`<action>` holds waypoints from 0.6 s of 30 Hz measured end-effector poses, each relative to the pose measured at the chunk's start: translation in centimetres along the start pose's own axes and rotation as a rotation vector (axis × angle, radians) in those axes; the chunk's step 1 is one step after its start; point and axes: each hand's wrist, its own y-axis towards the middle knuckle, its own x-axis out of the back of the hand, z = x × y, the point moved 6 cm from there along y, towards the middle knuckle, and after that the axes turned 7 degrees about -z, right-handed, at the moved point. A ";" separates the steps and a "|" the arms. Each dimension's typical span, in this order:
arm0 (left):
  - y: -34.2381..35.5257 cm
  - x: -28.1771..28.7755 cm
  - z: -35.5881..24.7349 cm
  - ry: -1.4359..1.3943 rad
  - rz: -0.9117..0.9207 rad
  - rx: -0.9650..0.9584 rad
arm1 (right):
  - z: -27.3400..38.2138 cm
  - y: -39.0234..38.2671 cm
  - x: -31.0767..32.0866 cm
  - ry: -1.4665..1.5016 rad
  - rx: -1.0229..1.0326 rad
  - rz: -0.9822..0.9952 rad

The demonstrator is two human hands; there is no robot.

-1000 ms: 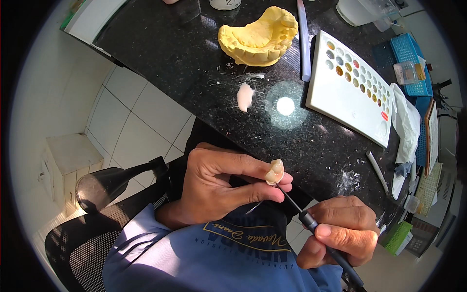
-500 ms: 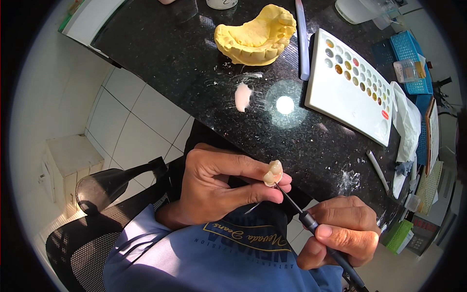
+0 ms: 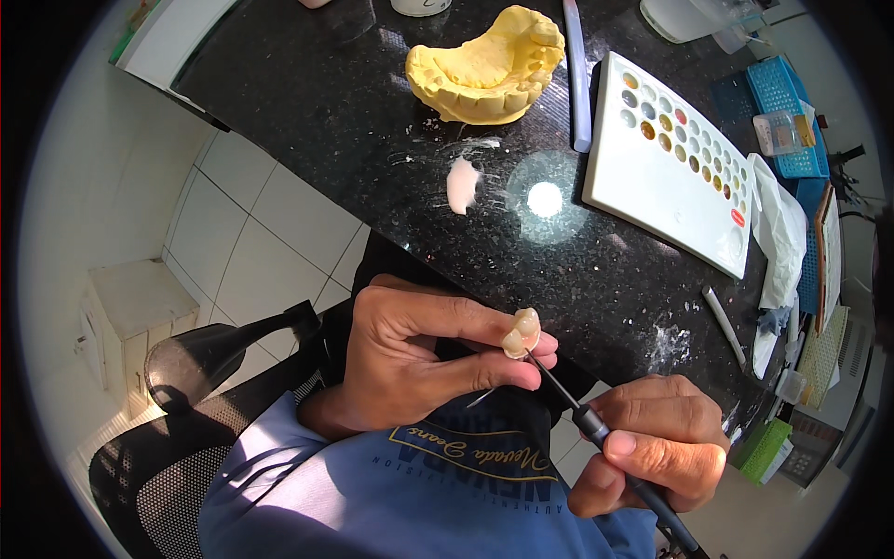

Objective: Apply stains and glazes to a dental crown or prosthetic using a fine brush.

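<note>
Between the thumb and fingers of my left hand (image 3: 410, 340) is pinched a small tooth-coloured dental piece (image 3: 521, 331) with a pink gum-like part. My right hand (image 3: 656, 443) is closed round the dark handle of a slim dental tool (image 3: 596, 427). Its thin metal tip reaches up and left to the lower edge of the dental piece and seems to touch it. A short bit of thin metal shows below my left thumb; I cannot tell what it belongs to. Both hands are held over my lap, in front of the black speckled worktop (image 3: 372, 149).
On the worktop stand a yellow plaster dental cast (image 3: 489, 74), a pale pink blob (image 3: 461, 184) and a white palette (image 3: 652, 186) with coloured wells. A bluish stick (image 3: 577, 84) lies beside the palette. Blue baskets (image 3: 782, 93) and white tissue (image 3: 780, 242) are at the right.
Hardly anything differs. Both hands keep their hold on the dental piece and the tool, whose tip stays at its lower edge; the view has shifted very slightly.
</note>
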 end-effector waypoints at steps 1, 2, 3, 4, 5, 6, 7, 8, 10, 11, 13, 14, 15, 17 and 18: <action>0.0 0.0 0.0 -0.002 0.000 0.000 | 0.0 0.1 0.0 0.000 -0.001 -0.001; 0.0 0.0 0.0 -0.005 0.000 0.001 | 0.0 0.1 0.0 -0.004 -0.008 0.002; 0.0 0.0 0.0 -0.005 0.000 0.000 | 0.1 0.1 0.0 -0.008 -0.013 0.005; 0.0 0.0 -0.1 -0.008 -0.001 -0.001 | 0.1 0.1 0.0 -0.008 -0.012 0.005; 0.0 0.0 -0.1 -0.012 -0.001 -0.003 | 0.1 0.0 0.0 -0.009 -0.014 0.005; 0.0 -0.1 -0.1 -0.013 0.002 -0.002 | 0.1 0.0 0.0 -0.011 -0.017 0.004; 0.1 -0.1 -0.1 -0.011 0.005 0.001 | 0.1 0.0 0.1 -0.014 -0.019 0.003; 0.1 -0.2 -0.1 -0.009 0.008 0.003 | 0.1 0.0 0.2 -0.020 -0.018 0.004; 0.0 0.2 -0.1 -0.003 0.071 -0.005 | 0.0 0.0 0.0 -0.014 -0.014 0.009; -0.1 0.1 -0.1 0.002 0.138 -0.013 | 0.0 0.0 0.0 -0.005 -0.014 0.014; 0.0 -0.1 0.0 0.003 0.068 -0.008 | -0.1 0.0 -0.1 -0.001 -0.016 0.018; 0.0 0.1 0.0 0.005 -0.005 -0.003 | -0.1 0.0 -0.1 0.005 -0.012 0.014; 0.0 0.1 0.0 0.004 -0.004 -0.003 | -0.1 0.0 -0.1 0.007 -0.008 0.009; 0.0 0.1 -0.1 0.003 0.004 -0.007 | -0.1 0.0 -0.2 0.008 -0.006 0.015; 0.0 0.0 -0.1 0.001 0.010 -0.005 | 0.0 0.1 0.0 0.001 -0.006 0.016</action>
